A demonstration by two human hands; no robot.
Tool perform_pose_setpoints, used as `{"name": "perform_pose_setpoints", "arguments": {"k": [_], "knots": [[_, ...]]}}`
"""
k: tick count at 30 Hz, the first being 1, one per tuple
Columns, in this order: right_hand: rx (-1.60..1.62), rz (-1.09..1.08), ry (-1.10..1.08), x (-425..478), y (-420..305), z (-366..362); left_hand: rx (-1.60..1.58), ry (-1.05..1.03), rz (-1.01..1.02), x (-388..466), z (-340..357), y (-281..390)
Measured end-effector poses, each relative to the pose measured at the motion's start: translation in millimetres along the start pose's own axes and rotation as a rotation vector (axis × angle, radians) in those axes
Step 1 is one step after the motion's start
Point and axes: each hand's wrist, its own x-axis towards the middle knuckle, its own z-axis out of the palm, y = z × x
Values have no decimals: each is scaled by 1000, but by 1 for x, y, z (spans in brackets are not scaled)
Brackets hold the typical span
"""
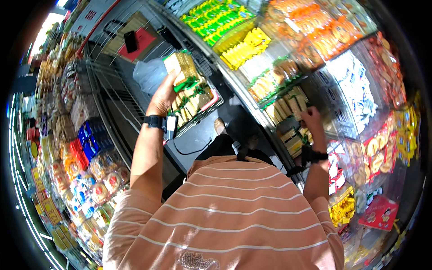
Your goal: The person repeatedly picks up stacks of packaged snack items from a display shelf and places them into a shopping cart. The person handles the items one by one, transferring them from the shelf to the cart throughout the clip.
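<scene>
My left hand (165,91) grips a clear pack of pale yellow biscuits (182,65) with a green tie, above the near end of a wire shopping cart (131,111). Similar green-tied packs (189,109) lie below it in the cart, beside a pale blue plastic bag (150,75). My right hand (311,118) is over a display bin on the right, its fingers bent at the green-tied biscuit packs (292,104). More such packs (292,141) lie just below that hand. Whether its fingers hold a pack cannot be told.
Clear bins hold yellow snack packs (246,47), green packs (216,20), orange packs (314,30) and white packs (357,87). A dark phone (130,42) lies on a red item in the cart. Shelves of bagged goods (98,182) line the left. A person's shoe (219,125) stands on the floor.
</scene>
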Motion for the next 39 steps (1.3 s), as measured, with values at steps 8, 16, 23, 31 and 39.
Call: {"name": "perform_pose_setpoints", "arguments": {"k": [8,16,23,31,39], "knots": [[397,-141,-216,-72,-141,8,307,234,-266,73,-153,-49],[338,-120,-413,-66,-200,77,574,670,-426,154,-272,-201],[308,-142,-581,-45,-240,175,914,483,-596,165,-219,-170],[303,-127,-554,-8,-265,295,449,268,-324,119,-202,-123],[223,-31,-806,-3,-260,374,-286,-113,-178,56,-157,-87]]}}
